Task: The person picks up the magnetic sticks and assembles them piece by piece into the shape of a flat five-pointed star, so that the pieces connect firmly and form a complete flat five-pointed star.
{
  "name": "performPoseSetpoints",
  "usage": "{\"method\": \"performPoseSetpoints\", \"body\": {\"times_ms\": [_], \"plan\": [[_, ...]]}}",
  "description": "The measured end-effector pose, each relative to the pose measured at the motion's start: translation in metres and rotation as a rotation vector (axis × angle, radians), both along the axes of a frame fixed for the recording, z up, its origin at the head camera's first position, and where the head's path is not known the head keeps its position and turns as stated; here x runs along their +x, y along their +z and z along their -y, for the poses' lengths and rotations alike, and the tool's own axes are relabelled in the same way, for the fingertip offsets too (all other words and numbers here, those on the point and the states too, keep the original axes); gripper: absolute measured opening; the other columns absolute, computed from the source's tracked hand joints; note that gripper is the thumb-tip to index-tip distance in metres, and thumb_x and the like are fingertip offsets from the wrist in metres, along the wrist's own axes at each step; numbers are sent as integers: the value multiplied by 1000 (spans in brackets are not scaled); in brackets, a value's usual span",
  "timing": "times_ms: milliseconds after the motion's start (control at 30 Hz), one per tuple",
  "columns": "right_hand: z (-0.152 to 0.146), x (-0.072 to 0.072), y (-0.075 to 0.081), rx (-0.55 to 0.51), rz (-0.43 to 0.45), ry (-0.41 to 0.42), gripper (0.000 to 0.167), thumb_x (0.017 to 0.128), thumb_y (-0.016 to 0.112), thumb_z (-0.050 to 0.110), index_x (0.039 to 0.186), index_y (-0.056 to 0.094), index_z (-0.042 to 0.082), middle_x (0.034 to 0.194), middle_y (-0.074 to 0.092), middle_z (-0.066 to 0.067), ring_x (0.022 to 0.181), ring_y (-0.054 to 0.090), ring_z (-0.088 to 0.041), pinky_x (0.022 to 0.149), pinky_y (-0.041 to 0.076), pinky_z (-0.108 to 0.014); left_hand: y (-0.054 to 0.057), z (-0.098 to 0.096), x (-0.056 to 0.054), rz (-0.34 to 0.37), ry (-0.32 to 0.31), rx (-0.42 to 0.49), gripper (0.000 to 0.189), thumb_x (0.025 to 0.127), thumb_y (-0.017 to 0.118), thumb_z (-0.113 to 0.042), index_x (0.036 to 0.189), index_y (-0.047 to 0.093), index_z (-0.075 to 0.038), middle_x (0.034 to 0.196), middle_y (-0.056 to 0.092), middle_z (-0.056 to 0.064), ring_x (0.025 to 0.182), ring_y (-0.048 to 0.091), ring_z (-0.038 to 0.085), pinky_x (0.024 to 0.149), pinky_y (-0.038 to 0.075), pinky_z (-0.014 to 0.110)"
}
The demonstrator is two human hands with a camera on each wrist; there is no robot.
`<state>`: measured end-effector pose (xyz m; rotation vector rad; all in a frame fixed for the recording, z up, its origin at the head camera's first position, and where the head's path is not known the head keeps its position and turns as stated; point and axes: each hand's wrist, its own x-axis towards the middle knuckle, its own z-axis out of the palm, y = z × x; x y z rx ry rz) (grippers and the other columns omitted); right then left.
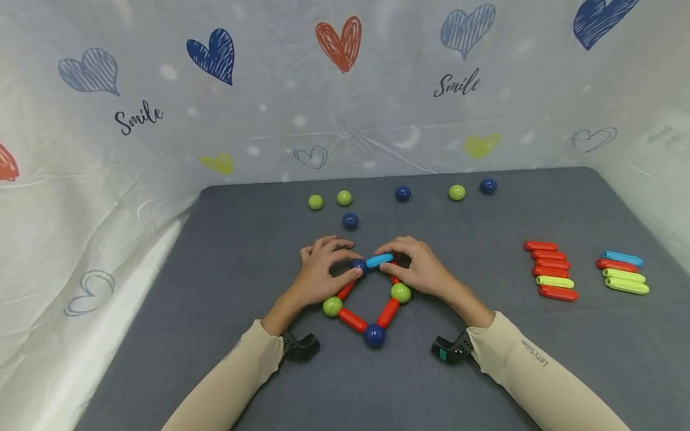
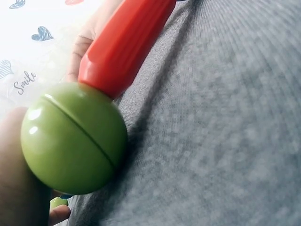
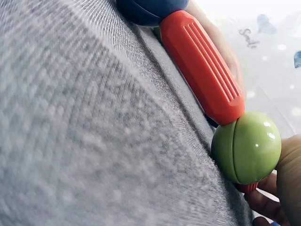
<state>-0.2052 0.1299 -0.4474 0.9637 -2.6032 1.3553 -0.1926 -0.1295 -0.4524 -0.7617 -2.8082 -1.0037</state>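
Head view: a frame of balls and rods (image 1: 353, 320) is noted on the grey cloth (image 1: 242, 239), between both hands. At its far side a dark blue ball (image 1: 358, 266) is pinched between thumb and forefinger of the left hand (image 1: 322, 272); the other fingers are spread beyond it. A light blue rod (image 1: 380, 260) is gripped between thumb and fingers of the right hand (image 1: 426, 268), its left end set against that ball. Its right end is covered by the fingers, so the join there cannot be told.

Nearer side: a green ball at the left corner (image 1: 332, 306) and a green ball at the right corner (image 1: 401, 293) are each linked by a red rod to the near dark blue ball (image 1: 374, 336). More red rod is partly seen under each hand. In both wrist views a green ball is shown seated on a red rod's end.

Beyond the hands, three green and three dark blue loose balls (image 1: 350, 221) are scattered. To the right, rods are laid in two columns: six in the inner column (image 1: 551, 263), mostly red, and four in the outer column (image 1: 623, 277).
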Motion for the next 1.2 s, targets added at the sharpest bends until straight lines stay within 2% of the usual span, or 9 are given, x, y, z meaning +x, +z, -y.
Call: {"method": "performPoseSetpoints", "body": {"times_ms": [167, 300, 367, 467, 600, 767, 933, 1067, 1200], "plan": [[0, 2, -2, 14, 22, -1, 27, 90, 78, 16, 116, 76, 14, 106, 76, -1, 93, 56, -17, 86, 38, -37, 0, 0, 0, -10, -11, 16, 26, 95, 67, -40, 115, 74, -24, 143, 59, 4, 146, 34, 34, 104, 17, 60], [0, 3, -2, 22, 39, 3, 30, 91, 78, 18, 120, 76, 16, 109, 75, 0, 97, 55, -17, 88, 30, -39, 1, 1, 0, -11, -35, 21, 28, 97, 64, -36, 122, 72, -25, 145, 58, 4, 146, 33, 35, 104, 17, 61], [0, 4, -2, 9, 48, 5, 31, 91, 77, 19, 122, 75, 17, 108, 74, 0, 96, 55, -17, 87, 30, -39, 1, 2, 0, -5, -44, 26, 30, 97, 62, -34, 125, 72, -26, 147, 57, 3, 147, 33, 35, 104, 17, 61], [0, 2, -4, -35, 47, -15, 32, 92, 76, 17, 124, 74, 14, 110, 73, -2, 96, 57, -19, 89, 38, -39, 2, 2, 0, 4, -43, 40, 32, 95, 58, -29, 123, 73, -24, 147, 57, 4, 147, 33, 35, 104, 16, 61], [-2, -2, -7, -87, 11, -129, 29, 93, 75, 15, 121, 74, 9, 108, 73, -6, 94, 60, -21, 86, 47, -36, 2, 2, 1, 9, -23, 44, 35, 90, 56, -24, 119, 74, -21, 145, 57, 7, 146, 33, 36, 104, 16, 62], [-8, -10, -7, -146, 13, -313, 26, 91, 76, 10, 116, 75, 5, 104, 71, -12, 90, 57, -24, 84, 43, -33, 2, 1, 1, 12, 3, 36, 32, 91, 59, -27, 118, 75, -20, 145, 57, 8, 146, 32, 35, 105, 15, 61], [-14, -25, -4, -202, 81, -434, 29, 90, 76, 10, 118, 73, 2, 111, 70, -19, 93, 57, -29, 86, 42, -33, 2, -2, 1, 11, 54, 31, 27, 92, 70, -40, 111, 77, -22, 144, 58, 6, 147, 31, 33, 106, 14, 59], [-15, -44, -1, -237, 152, -523, 35, 93, 74, 12, 126, 69, 2, 120, 69, -20, 100, 59, -31, 89, 43, -33, 0, -3, 2, 5, 94, 44, 23, 90, 72, -38, 104, 78, -20, 143, 58, 7, 145, 33, 35, 106, 14, 60], [-12, -65, 1, -306, 214, -612, 39, 94, 73, 14, 131, 66, 4, 126, 66, -19, 102, 57, -27, 89, 42, -32, -1, -4, 3, -6, 105, 55, 19, 90, 71, -35, 101, 77, -20, 142, 58, 8, 144, 33, 36, 106, 14, 60]]}}
